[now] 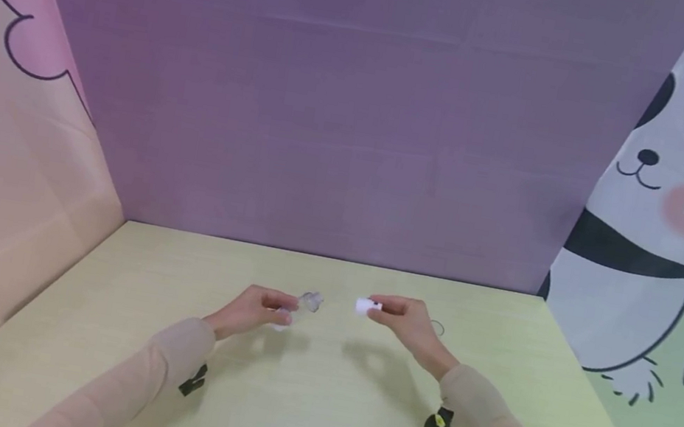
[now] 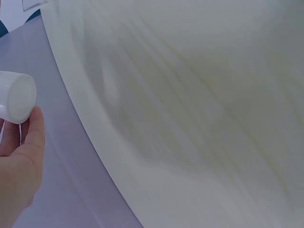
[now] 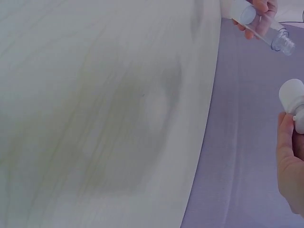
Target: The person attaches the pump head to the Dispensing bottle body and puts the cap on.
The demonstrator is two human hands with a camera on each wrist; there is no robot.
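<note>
My left hand [image 1: 254,310] grips a small clear bottle [image 1: 311,301], tilted, its neck toward the right hand. In the right wrist view the bottle's bare threaded neck [image 3: 285,43] and whitish base end show. Between thumb and fingers, my right hand [image 1: 410,323] pinches a white cylindrical cap-like piece [image 1: 364,306], which points toward the bottle. A gap separates the two pieces, both held above the table. The right wrist view shows a narrower collar behind the white piece's wide end [image 3: 290,93]; the fingers hide part of it.
A pale wood-look table [image 1: 310,417] lies beneath both hands. A thin curved loop [image 1: 437,327] shows just right of the right hand; what it is I cannot tell. A purple backdrop [image 1: 332,107] stands behind the table, with printed cloth panels [image 1: 669,310] at both sides.
</note>
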